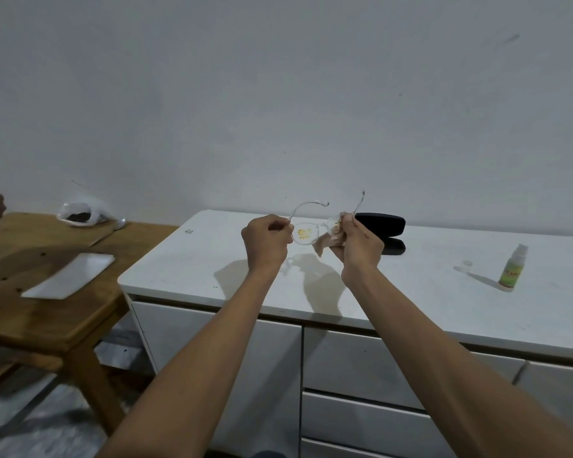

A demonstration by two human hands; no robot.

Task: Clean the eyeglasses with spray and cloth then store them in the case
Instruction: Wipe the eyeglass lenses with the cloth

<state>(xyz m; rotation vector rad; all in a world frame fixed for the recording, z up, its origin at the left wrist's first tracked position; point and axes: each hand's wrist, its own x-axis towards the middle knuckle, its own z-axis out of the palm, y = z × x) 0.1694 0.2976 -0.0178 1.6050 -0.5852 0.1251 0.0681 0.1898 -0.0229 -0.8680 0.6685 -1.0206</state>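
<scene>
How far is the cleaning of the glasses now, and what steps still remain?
Midway. The spray bottle stands set aside on the white cabinet. The left hand holds the eyeglasses while the right hand rubs one lens with the cloth. The other lens still shows a yellowish smear. Left: wipe that lens, then store the glasses in the black case.

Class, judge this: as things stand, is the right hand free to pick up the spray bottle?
Probably not yet. The right hand is shut on the cloth against the glasses. The spray bottle stands alone to its right with nothing between, so the path is open.
</scene>
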